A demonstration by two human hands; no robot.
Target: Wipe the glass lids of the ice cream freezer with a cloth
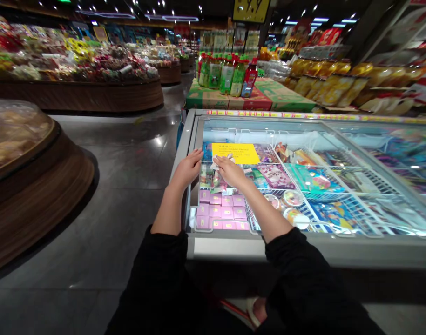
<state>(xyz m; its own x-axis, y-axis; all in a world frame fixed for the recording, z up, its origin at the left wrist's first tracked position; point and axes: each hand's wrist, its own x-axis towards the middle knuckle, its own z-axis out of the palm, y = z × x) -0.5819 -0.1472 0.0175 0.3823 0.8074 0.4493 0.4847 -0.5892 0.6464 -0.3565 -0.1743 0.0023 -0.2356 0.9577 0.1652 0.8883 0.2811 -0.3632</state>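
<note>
My left hand (pixel 191 168) lies along the left frame of a glass-topped chest freezer (pixel 226 248), its fingers stretched out and nothing in them. On the glass lid, my right hand (pixel 230 171) presses down on a crumpled white wipe (pixel 214 164); cloth or paper, I cannot tell. Bits of the wipe show around the fingers. Just beyond that hand is a yellow notice (pixel 242 153) with dark print, flat on the lid. Below the glass, wire baskets hold pink boxes (pixel 227 212), round tubs (pixel 293 197) and colourful frozen packs (pixel 275 176).
Bottled drinks (pixel 227 74) stand on green and red cartons (pixel 213 98) behind the freezer. Jars of yellow fruit (pixel 341 86) are stacked at the back right. A rounded wooden display (pixel 41 186) stands to my left across grey floor tiles (pixel 129 223). Candy counters (pixel 94 93) lie further back.
</note>
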